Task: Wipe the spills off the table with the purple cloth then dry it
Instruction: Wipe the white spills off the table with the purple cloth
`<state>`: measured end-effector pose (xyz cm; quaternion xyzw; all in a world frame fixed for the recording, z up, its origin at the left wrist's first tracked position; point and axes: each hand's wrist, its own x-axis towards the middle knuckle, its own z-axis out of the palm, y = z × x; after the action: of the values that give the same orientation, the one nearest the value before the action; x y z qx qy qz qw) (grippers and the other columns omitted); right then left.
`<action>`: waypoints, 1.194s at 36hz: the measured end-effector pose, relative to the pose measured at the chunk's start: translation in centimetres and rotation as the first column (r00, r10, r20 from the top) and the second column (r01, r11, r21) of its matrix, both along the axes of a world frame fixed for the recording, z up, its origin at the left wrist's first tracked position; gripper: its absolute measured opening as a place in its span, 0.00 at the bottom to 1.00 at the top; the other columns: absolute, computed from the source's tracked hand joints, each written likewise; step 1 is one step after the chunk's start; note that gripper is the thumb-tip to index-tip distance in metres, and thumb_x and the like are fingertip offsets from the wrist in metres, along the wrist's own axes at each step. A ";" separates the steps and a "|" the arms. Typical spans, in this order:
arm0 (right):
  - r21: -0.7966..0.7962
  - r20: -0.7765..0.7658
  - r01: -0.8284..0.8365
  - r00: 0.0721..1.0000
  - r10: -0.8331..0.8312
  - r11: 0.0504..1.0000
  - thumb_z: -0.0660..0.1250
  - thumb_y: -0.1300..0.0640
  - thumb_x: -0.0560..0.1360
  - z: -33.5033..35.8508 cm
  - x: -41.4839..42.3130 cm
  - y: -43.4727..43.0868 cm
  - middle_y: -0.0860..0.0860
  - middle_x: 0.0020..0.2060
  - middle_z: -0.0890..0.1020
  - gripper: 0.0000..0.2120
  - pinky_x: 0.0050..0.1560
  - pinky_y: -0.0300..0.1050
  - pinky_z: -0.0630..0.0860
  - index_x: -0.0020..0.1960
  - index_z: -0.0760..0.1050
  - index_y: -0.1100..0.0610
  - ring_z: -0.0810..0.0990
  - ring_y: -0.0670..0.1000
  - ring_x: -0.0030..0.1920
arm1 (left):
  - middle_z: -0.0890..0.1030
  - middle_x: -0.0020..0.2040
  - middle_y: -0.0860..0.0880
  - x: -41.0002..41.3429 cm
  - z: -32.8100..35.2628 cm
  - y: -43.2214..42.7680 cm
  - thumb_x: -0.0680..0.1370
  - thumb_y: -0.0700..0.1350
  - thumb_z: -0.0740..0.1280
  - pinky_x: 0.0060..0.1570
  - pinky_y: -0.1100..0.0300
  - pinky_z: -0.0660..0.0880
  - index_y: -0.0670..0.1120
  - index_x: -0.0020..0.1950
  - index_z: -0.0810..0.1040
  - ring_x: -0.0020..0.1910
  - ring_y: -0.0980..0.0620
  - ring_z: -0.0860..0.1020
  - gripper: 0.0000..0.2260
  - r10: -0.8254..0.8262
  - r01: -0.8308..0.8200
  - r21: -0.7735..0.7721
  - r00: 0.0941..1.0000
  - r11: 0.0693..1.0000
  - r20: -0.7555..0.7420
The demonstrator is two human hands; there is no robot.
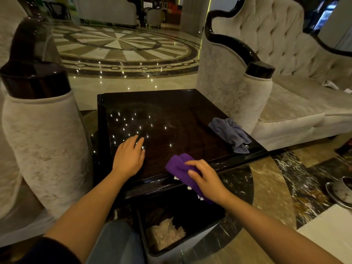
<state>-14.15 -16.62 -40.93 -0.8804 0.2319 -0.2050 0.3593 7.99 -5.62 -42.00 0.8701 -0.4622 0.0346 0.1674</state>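
Under the flat left hand (129,159) the worktop (171,121) is dark wood grain, lacquered to a high gloss that mirrors small points of light. The purple cloth (179,166) under the right hand (207,180) looks soft, matt and fleecy. Beyond that hand lies a grey cloth (230,134), matt and crumpled. The armchairs (285,54) are pale velvety fabric with glossy dark trim. The floor (122,46) is polished marble.
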 end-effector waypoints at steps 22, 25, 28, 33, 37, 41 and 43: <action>0.493 0.056 0.028 0.996 -0.064 0.869 0.58 0.64 0.77 0.2 -1.9 -1.0 0.50 0.44 0.79 0.10 0.43 0.32 0.73 0.56 0.73 0.64 0.77 0.46 0.44 | 0.51 0.76 0.48 -12.9 -3.6 4.4 0.77 0.57 0.49 0.68 0.40 0.27 0.46 0.74 0.48 0.74 0.50 0.43 0.28 -0.512 0.389 0.451 0.838 0.803 0.188; 0.503 0.054 0.035 0.996 -0.071 0.863 0.58 0.62 0.77 0.1 -2.0 -0.9 0.47 0.42 0.79 0.08 0.39 0.28 0.73 0.54 0.74 0.59 0.77 0.43 0.42 | 0.53 0.76 0.49 -13.2 -3.9 5.1 0.77 0.59 0.53 0.69 0.42 0.36 0.47 0.74 0.53 0.74 0.52 0.45 0.29 -0.557 0.427 0.465 0.810 0.775 0.182; 0.507 0.068 0.040 0.994 -0.086 0.861 0.59 0.61 0.77 -0.1 -1.9 -0.9 0.49 0.44 0.79 0.07 0.40 0.30 0.74 0.51 0.74 0.55 0.78 0.44 0.42 | 0.76 0.65 0.49 -14.1 -2.9 5.3 0.70 0.60 0.61 0.65 0.49 0.68 0.48 0.64 0.74 0.64 0.52 0.73 0.27 -0.513 0.437 0.300 0.818 0.848 0.259; 0.502 0.093 0.020 0.993 -0.077 0.864 0.59 0.61 0.77 -0.2 -1.5 -0.8 0.49 0.44 0.79 0.07 0.46 0.38 0.75 0.51 0.74 0.54 0.78 0.46 0.44 | 0.70 0.69 0.49 -15.1 -1.3 3.8 0.72 0.57 0.56 0.67 0.49 0.54 0.45 0.69 0.66 0.68 0.50 0.68 0.28 -0.550 0.517 0.190 0.759 0.835 0.349; 0.471 0.086 0.030 0.993 -0.080 0.882 0.58 0.59 0.77 0.0 -1.2 -1.6 0.49 0.46 0.79 0.07 0.45 0.39 0.74 0.51 0.73 0.51 0.78 0.46 0.45 | 0.76 0.65 0.51 -15.4 -2.8 3.3 0.71 0.58 0.54 0.67 0.48 0.63 0.49 0.65 0.73 0.65 0.53 0.73 0.26 -0.604 0.516 0.323 0.731 0.793 0.317; 0.443 0.074 0.039 0.994 -0.080 0.895 0.58 0.59 0.78 0.3 -0.6 -2.4 0.49 0.49 0.78 0.08 0.46 0.39 0.74 0.53 0.73 0.52 0.77 0.48 0.49 | 0.82 0.57 0.53 -14.7 -4.6 4.1 0.67 0.61 0.66 0.57 0.49 0.74 0.50 0.59 0.79 0.58 0.55 0.78 0.25 -0.602 0.483 0.380 0.729 0.789 0.325; 0.439 0.073 0.032 0.995 -0.071 0.898 0.58 0.59 0.78 0.5 -0.4 -2.4 0.49 0.49 0.78 0.07 0.46 0.37 0.74 0.53 0.73 0.52 0.77 0.47 0.47 | 0.81 0.58 0.51 -14.7 -4.1 3.9 0.66 0.60 0.67 0.56 0.48 0.75 0.49 0.60 0.78 0.58 0.53 0.78 0.26 -0.554 0.469 0.305 0.765 0.829 0.329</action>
<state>-14.58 -18.97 -40.45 -0.7612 0.2792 -0.1953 0.5518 -6.68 -1.71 -46.14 0.6960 -0.7080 0.1185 -0.0187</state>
